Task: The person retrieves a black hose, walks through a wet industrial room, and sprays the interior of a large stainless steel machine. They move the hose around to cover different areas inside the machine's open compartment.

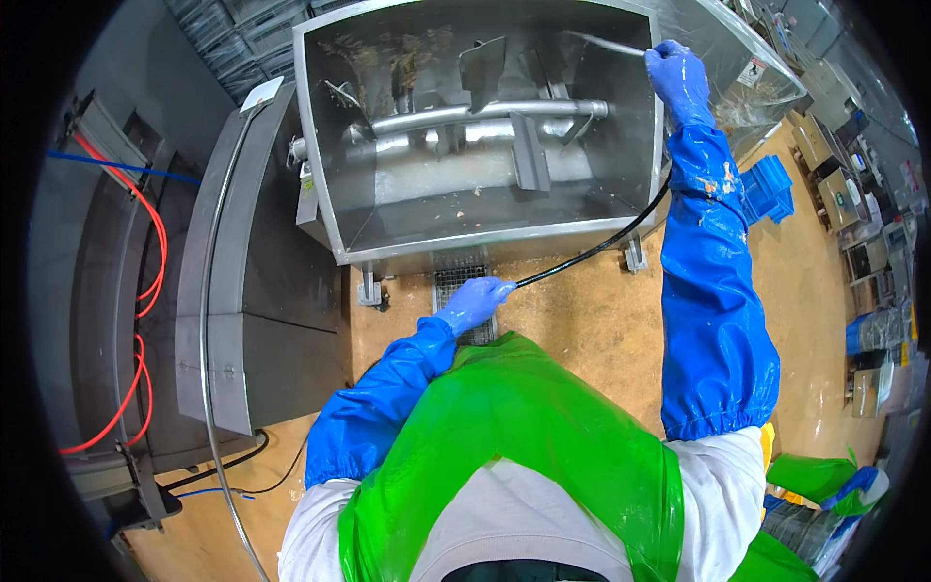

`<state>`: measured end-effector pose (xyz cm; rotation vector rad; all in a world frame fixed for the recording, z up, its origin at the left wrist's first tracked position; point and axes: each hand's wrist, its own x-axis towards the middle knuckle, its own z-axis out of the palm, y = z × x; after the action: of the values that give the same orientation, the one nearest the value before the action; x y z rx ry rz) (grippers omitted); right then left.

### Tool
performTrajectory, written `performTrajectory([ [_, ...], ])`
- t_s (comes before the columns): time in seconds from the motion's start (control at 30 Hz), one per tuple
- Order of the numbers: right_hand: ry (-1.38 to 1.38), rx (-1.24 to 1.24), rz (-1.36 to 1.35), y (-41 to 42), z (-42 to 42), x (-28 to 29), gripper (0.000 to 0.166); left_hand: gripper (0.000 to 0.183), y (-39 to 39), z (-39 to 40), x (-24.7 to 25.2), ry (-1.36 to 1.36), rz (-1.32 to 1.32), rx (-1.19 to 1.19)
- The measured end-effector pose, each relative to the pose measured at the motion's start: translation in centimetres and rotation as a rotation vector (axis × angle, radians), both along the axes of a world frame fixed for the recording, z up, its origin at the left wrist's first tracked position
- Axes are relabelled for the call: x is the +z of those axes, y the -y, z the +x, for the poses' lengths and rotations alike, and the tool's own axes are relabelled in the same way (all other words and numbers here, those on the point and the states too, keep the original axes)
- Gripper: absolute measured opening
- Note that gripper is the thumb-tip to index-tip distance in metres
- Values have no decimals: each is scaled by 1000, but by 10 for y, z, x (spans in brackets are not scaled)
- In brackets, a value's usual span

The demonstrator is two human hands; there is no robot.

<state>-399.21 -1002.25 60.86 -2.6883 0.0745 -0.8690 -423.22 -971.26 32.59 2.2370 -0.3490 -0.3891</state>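
Observation:
My right hand (678, 76), in a blue glove, is raised at the right rim of a stainless steel mixer trough (480, 244). A pale jet or thin wand points from it into the trough; which of the two is unclear, and the fingers hide what they grip. A black hose (611, 244) runs from below that arm to my left hand (476, 302), also gloved, which is closed on it in front of the trough. Inside, a paddle shaft (494, 110) crosses the trough. Brownish residue clings to the back wall, and whitish liquid or foam lies at the bottom.
A steel cabinet (291, 364) stands at the left, with red hoses (161, 240) beyond it. A floor drain grate (460, 276) lies below the trough's front. Blue crates (767, 189) sit at the right. Another person in a green apron (811, 473) is at the lower right.

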Motion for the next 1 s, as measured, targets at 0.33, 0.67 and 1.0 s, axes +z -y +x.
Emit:
performTrajectory([
  [0.33, -39, -86, 91, 31, -10, -6, 33, 52, 7, -5, -6, 1, 2, -7],
  [0.67, -24, -114, 91, 31, -23, -9, 33, 53, 3, -5, -10, -21, -11, -50],
  [1.0, 95, -134, 108, 28, -24, -7, 31, 54, -3, -9, -9, -11, -21, -29],
])
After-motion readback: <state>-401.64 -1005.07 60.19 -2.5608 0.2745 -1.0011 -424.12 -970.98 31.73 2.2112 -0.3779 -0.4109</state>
